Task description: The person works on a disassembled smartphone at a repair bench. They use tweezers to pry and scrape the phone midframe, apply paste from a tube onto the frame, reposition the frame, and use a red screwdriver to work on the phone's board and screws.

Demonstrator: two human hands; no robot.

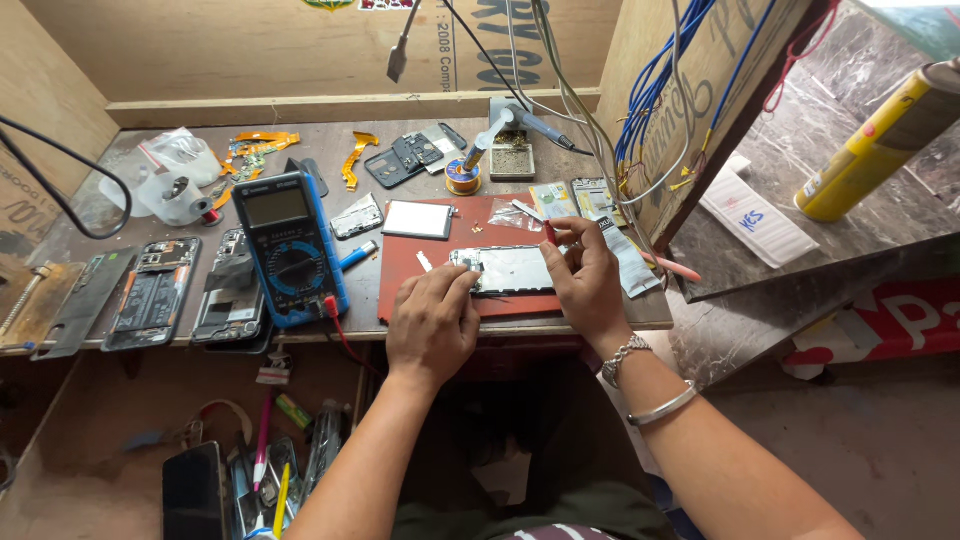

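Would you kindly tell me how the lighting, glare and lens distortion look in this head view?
Head view: soft daylight, brightest on the grey stone slab at right; mild glare on the opened silver phone between left hand and right hand; wide-angle bending at edges; the lower shelf lies in shadow.

2 hands on opened phone, red mat.
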